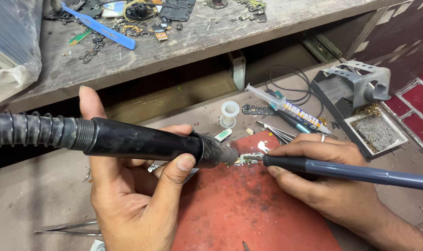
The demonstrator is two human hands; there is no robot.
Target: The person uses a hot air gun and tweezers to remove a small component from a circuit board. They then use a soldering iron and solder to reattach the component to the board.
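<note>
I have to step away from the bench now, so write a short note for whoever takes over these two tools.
Left hand: grips the black hot-air handle, nozzle aimed at the small circuit board.
Right hand: holds the blue-grey soldering iron like a pen, tip at the same board.
Board lies on the red mat; paste syringe, iron stand and white spool behind; tweezers at left.
Done: both tools meet at the board.
Left: the board is still under the tools; neither tool is set down.

The left hand (127,186) lies palm up with its thumb sticking up and its fingers curled in a closed grip, and the right hand (323,174) lies palm down beside it, fingers pinched tight, a ring on one finger.
</note>
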